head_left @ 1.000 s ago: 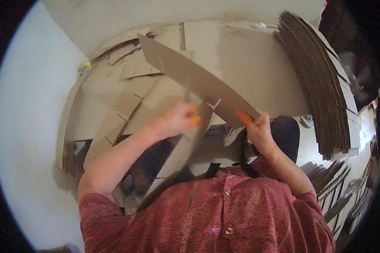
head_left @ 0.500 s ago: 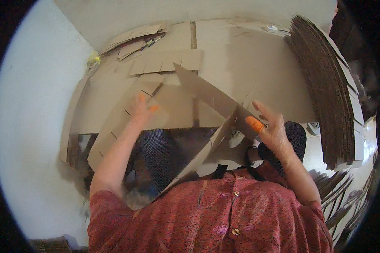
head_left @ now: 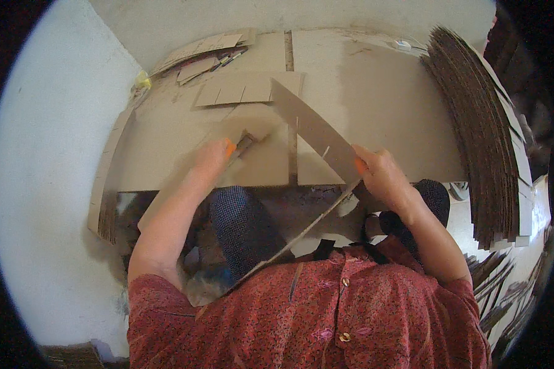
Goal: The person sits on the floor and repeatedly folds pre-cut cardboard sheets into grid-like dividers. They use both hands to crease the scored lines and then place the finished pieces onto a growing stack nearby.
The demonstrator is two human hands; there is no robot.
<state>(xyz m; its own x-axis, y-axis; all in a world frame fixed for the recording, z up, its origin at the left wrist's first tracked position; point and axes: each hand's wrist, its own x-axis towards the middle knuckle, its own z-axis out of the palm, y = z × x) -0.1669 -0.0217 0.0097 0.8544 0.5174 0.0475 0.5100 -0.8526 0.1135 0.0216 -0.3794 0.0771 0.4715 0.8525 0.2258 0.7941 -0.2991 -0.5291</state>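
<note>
My right hand (head_left: pixel 380 175) is closed, with an orange covering on the thumb, around a slotted brown cardboard strip (head_left: pixel 317 134) that slants up and left over the table. A second cardboard strip (head_left: pixel 305 230), seen nearly edge-on, meets it at this hand and runs down toward my shirt. My left hand (head_left: pixel 214 158), also with orange on its fingertips, is closed on a blurred cardboard strip (head_left: pixel 175 192) lying along the forearm; its far end is smeared by motion. Beyond both hands, a flat slotted cardboard piece (head_left: pixel 249 90) rests on the table.
A tall stack of cardboard strips (head_left: pixel 474 135) stands along the table's right side. Another stack (head_left: pixel 109 184) leans at the left edge by the wall. Cardboard sheets (head_left: pixel 206 46) and pens (head_left: pixel 232 58) lie at the back left. My knees are under the table's front edge (head_left: pixel 197 189).
My left hand has closed on the strip, and its far end has swung. My right fingers have closed on the slotted strip. The second strip has turned edge-on.
</note>
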